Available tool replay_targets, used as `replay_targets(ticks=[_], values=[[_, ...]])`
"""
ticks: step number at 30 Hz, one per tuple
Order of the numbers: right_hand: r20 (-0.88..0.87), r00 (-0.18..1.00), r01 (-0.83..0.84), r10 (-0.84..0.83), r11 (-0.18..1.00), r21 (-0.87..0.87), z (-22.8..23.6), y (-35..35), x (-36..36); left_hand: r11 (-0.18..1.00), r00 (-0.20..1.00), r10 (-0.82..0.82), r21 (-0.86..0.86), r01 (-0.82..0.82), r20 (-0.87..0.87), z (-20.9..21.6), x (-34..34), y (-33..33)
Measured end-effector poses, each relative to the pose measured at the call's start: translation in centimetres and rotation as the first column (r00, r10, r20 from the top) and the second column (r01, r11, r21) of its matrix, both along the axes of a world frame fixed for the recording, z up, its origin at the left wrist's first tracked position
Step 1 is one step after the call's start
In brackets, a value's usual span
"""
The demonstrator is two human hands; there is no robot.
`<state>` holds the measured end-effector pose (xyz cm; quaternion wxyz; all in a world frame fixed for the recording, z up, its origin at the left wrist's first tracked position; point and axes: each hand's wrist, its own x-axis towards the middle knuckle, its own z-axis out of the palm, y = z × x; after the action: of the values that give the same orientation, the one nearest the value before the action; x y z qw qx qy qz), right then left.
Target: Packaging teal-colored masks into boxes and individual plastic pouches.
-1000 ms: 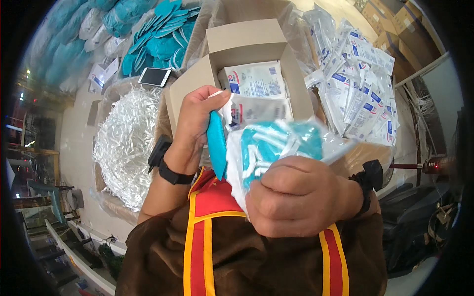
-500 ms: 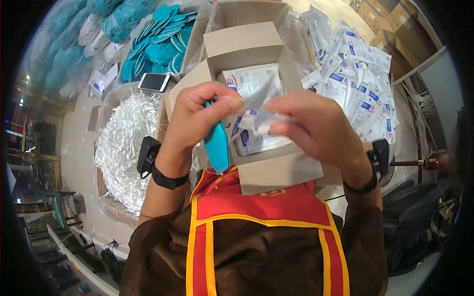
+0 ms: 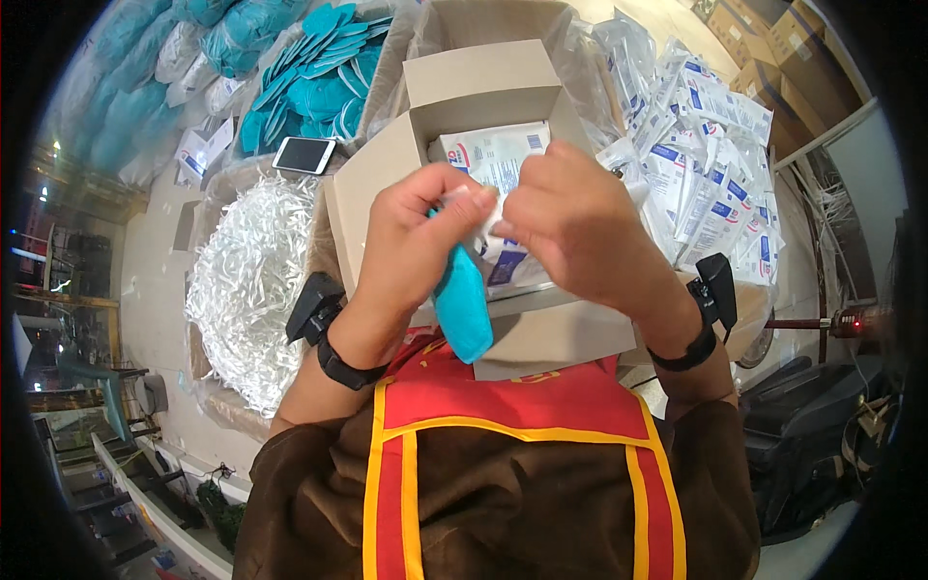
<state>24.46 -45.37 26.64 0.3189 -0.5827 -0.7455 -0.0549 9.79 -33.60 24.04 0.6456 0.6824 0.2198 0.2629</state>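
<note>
My left hand (image 3: pixel 416 232) is closed around a flat teal folded face mask (image 3: pixel 462 309), whose lower end hangs out below the fingers. A thin whitish plastic packet (image 3: pixel 488 217) is pinched between that thumb and forefinger. Bunched close alongside, my right hand (image 3: pixel 580 217) has its fingers curled on the packet's other side; much of the packet is hidden by the hands. Both hands are above an open cardboard box (image 3: pixel 367 198) with its flaps folded out. Inside lie flat printed white-and-blue packets (image 3: pixel 503 145).
To the left, a lined carton is heaped with white strips (image 3: pixel 251 290), with a phone (image 3: pixel 304 155) at its far edge. Teal masks (image 3: pixel 319 87) fill another carton behind. Printed packets (image 3: pixel 715 184) pile up on the right. Stacked cartons (image 3: pixel 783 58) stand far right.
My right hand has come in toward the left and closed on the packet. My left hand has shifted slightly right, and the mask's hanging end has swung right.
</note>
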Motion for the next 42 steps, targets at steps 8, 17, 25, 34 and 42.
replay_targets(ticks=[8, 17, 25, 34, 42], values=[[-0.166, 0.942, -0.281, 0.292, 0.956, 0.082, 1.9, -4.0, -2.5, 0.978, 0.986, 0.165, -0.131, -0.164, -0.002, -5.0, 0.4, 7.2], [-0.212, 0.977, -0.011, 0.024, 0.998, 0.061, 1.8, -3.0, 1.4, 0.697, 0.982, 0.187, 0.710, -0.104, -0.040, 0.4, -1.0, 3.8], [-0.254, 0.962, -0.078, 0.102, 0.992, 0.103, 1.1, -1.5, 1.1, 0.669, 0.983, -0.177, 0.727, 0.155, -0.046, 4.0, -2.4, -0.1], [-0.157, 0.983, -0.067, 0.095, 0.983, 0.172, 0.4, -1.3, 0.0, 0.826, 0.899, -0.389, 0.356, 0.437, -0.202, 1.7, -1.7, 0.0], [0.130, 0.988, -0.117, 0.084, 0.954, 0.276, 0.5, -2.2, -2.5, 0.609, 0.972, 0.013, 0.773, 0.180, -0.236, 1.2, -1.6, -1.5]])
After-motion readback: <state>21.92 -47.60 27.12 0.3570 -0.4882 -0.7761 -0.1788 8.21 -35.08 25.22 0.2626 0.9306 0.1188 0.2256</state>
